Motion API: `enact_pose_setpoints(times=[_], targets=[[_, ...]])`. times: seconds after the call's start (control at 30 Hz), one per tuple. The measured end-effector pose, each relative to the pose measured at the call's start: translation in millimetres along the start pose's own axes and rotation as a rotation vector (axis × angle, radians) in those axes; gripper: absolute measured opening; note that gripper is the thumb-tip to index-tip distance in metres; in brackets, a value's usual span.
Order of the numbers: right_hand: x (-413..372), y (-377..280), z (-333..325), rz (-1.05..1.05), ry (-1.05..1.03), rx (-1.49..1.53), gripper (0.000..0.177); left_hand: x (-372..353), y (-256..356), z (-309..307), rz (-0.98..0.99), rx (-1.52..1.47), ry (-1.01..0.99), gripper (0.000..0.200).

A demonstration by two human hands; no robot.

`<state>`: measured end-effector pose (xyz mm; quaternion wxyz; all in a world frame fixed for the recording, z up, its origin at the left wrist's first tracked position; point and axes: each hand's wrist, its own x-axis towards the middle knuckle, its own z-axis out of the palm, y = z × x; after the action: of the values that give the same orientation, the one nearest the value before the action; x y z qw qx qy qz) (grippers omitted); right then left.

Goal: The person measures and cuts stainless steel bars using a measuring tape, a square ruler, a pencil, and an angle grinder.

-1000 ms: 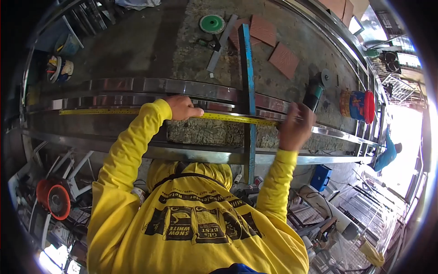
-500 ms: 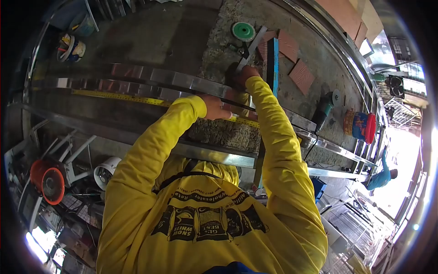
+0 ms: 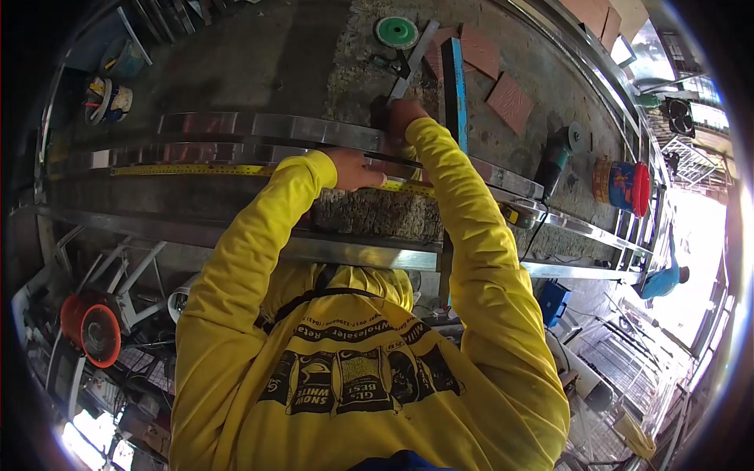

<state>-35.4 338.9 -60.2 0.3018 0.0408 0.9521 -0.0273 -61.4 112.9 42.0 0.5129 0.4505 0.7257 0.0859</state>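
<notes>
My left hand (image 3: 355, 169) is closed at the yellow measuring tape (image 3: 212, 169), its fingertips pressed to the blade beside a shiny metal tube (image 3: 314, 132). The tape lies stretched along the tubes, and its case (image 3: 514, 216) is right of my right forearm. My right hand (image 3: 405, 118) is closed at the lower end of a flat metal square (image 3: 414, 61), beyond the tubes; its fingertips are partly hidden in shadow. A blue-edged bar (image 3: 454, 98) lies just right of that hand.
A green disc (image 3: 397, 33), reddish tiles (image 3: 510, 104), an angle grinder (image 3: 559, 161) with its cord and a red-rimmed bucket (image 3: 624, 187) are on the work surface. Another bucket (image 3: 108, 100) is at left. A person in blue (image 3: 664, 281) is far right.
The view has shifted, so the bench items appear farther left and higher. Both hands remain at the tape and the square. The far person appears lower relative to the bucket.
</notes>
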Motion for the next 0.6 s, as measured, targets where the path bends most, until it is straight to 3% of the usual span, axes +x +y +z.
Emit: enact_pose_setpoints(times=[0.1, 0.2, 0.3, 0.4, 0.5, 0.6], targets=[[-5.1, 1.5, -11.4, 0.017, -0.064, 0.046, 0.033, 2.9, -3.8, 0.4, 0.023, -0.048, -0.045, 0.078], [-31.4, 2.2, -38.0, 0.153, 0.049, 0.082, 0.035, -1.3, 2.4, -3.3, 0.016, -0.057, -0.056, 0.078], [-39.5, 25.4, -49.0, 0.198, 0.216, 0.308, 0.038, 0.0, 1.5, -3.9, -0.012, -0.068, -0.088, 0.075], [-111.8, 25.6, -92.1, 0.08, 0.354, 0.639, 0.037, 0.2, 4.3, -5.2, -0.04, -0.069, -0.097, 0.073], [-164.1, 20.7, -86.6, -0.009, 0.558, 0.73, 0.03, 0.1, 3.9, -2.5, -0.04, -0.075, -0.074, 0.072], [-204.1, 0.6, -65.5, -0.074, 0.517, 1.169, 0.017, 1.6, 0.0, -0.7, 0.018, -0.061, -0.034, 0.072]])
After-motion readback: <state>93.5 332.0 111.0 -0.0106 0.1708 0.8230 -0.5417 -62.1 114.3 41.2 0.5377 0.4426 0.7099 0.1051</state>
